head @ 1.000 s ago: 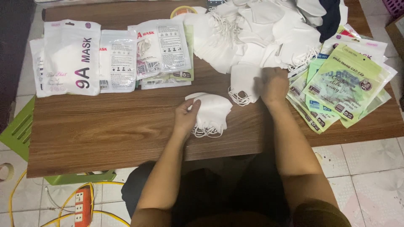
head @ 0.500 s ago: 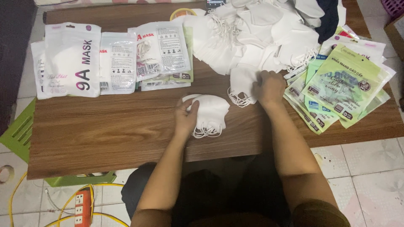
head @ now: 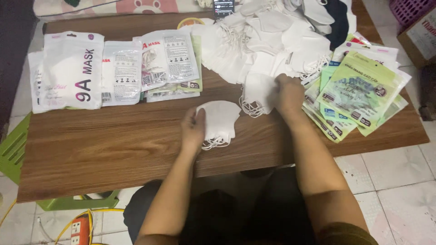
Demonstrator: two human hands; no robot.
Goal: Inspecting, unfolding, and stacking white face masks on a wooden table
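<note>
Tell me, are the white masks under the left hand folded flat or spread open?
Folded flat. The small stack of white masks lies on the wooden table, ear loops bunched at its lower edge; the left hand rests on its side.

White face masks point(head: 221, 122) are seen on a brown wood-grain tabletop point(head: 104, 149); green packets point(head: 359, 90) and white pouches point(head: 68, 70) are shown.

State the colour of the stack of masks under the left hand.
White, seen in the head view: stack of masks under the left hand.

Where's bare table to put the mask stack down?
Bare wood runs along the table's near edge, left of the left hand and mask stack, below the white pouches. Crowded: loose masks behind, green packets right.
</note>
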